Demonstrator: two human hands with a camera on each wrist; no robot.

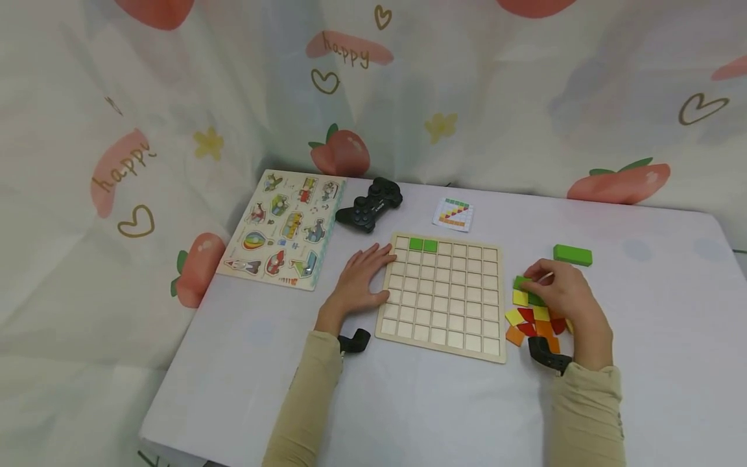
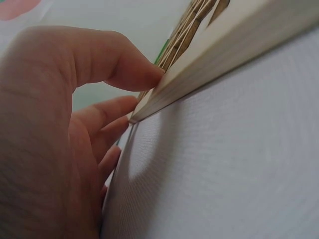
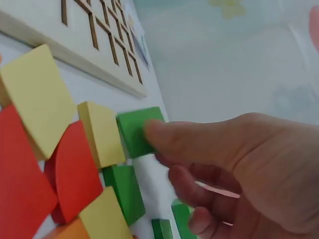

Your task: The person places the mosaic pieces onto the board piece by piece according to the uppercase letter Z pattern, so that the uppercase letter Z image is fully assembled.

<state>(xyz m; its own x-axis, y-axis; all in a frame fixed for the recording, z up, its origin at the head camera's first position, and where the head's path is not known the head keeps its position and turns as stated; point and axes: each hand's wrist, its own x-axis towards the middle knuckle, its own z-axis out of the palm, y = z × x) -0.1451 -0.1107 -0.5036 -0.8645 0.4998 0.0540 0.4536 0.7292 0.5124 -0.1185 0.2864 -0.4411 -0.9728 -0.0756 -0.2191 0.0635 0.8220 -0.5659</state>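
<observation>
A wooden grid board (image 1: 440, 303) lies flat on the table, with two green square tiles (image 1: 430, 246) in its far row. My left hand (image 1: 357, 282) touches the board's left edge, thumb and fingers spread; in the left wrist view the thumb rests against the wooden rim (image 2: 194, 69). To the right of the board, my right hand (image 1: 560, 292) pinches a green square tile (image 3: 132, 132) at the far end of a tile pile. Yellow (image 3: 37, 97), red (image 3: 75, 169), orange (image 1: 515, 335) and other green tiles lie beside and below that hand.
A longer green block (image 1: 572, 255) lies beyond the right hand. Behind the board is a small pattern card (image 1: 453, 215). A black game controller (image 1: 370, 205) and a picture puzzle board (image 1: 280, 230) sit at the back left. A printed curtain (image 1: 496, 130) hangs behind the table.
</observation>
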